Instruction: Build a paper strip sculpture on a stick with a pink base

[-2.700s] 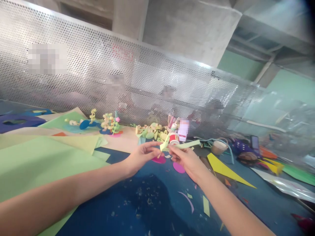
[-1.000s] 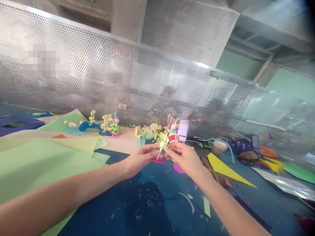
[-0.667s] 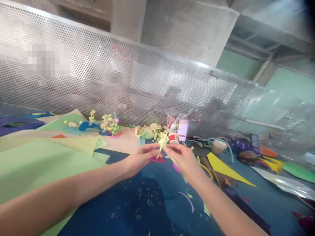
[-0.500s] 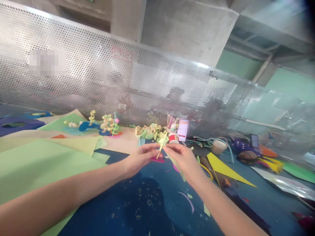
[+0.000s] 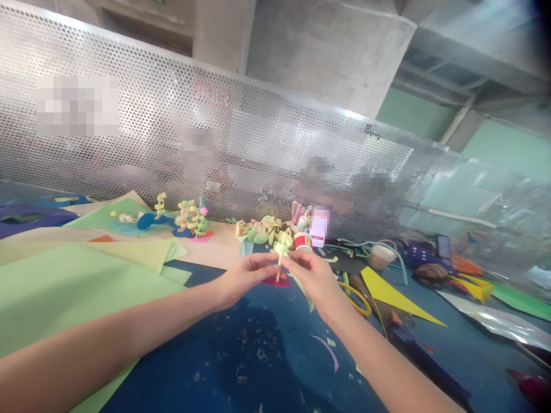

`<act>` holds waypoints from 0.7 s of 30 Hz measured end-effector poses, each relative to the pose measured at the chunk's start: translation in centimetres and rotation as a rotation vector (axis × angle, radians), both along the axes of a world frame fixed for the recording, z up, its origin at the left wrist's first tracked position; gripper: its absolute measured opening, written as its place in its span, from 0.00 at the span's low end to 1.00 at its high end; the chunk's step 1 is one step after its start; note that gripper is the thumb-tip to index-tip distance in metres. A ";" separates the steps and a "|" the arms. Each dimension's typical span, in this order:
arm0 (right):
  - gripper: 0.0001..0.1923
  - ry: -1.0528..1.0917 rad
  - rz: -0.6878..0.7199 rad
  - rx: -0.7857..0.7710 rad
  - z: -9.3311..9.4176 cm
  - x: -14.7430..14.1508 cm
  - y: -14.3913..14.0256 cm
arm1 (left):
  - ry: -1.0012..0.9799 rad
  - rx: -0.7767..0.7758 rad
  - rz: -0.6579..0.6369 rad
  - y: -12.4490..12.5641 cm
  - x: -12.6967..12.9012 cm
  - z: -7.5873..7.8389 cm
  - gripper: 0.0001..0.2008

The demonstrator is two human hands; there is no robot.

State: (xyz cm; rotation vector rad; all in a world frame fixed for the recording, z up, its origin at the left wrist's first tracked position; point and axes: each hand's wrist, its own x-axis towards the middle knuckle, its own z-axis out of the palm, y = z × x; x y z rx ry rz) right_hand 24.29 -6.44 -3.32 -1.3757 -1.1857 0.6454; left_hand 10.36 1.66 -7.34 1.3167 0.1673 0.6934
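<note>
A small pale yellow paper flower (image 5: 282,250) on a thin stem stands nearly upright between my two hands. At the stem's lower end is a magenta paper disc (image 5: 279,282). My left hand (image 5: 243,278) pinches the stem from the left, thumb and fingers together. From the other side, my right hand (image 5: 316,281) is closed with its fingertips on the stem just under the flower head. A pale green paper strip (image 5: 310,299) shows under the right hand; whether that hand holds it I cannot tell.
Large light green sheets (image 5: 77,281) cover the left. Behind stand curled paper models (image 5: 187,218), a red-and-white tub (image 5: 303,241) and a phone (image 5: 319,226). At right lie a yellow paper triangle (image 5: 394,298) and a paper cup (image 5: 382,256). A perforated metal screen (image 5: 258,143) closes the back.
The paper flower has gone from tilted to nearly upright, and more of the magenta disc shows beneath it. Both hands stay in almost the same place.
</note>
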 end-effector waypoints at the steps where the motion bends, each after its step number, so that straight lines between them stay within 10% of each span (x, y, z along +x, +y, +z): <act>1: 0.13 -0.004 -0.006 0.003 0.0 -0.1 0.0 | 0.009 0.017 0.012 0.1 0.0 0.0 0.14; 21: 0.16 0.028 0.050 0.004 0.0 0.1 0.0 | -0.045 -0.179 0.067 0.0 -0.1 1.2 0.16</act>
